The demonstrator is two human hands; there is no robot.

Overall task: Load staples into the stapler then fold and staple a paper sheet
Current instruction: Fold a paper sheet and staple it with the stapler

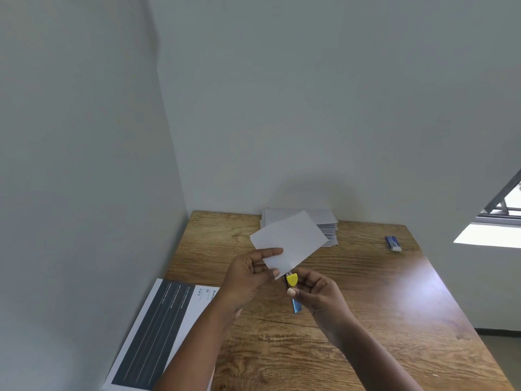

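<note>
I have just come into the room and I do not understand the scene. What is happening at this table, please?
A person is stapling paper at a wooden table. The left hand holds a folded white paper sheet above the table, and the right hand grips a small yellow and blue stapler at the sheet's lower corner. A stack of white papers lies by the wall, a small blue box lies at the far right, and a dark printed sheet lies on the left.
</note>
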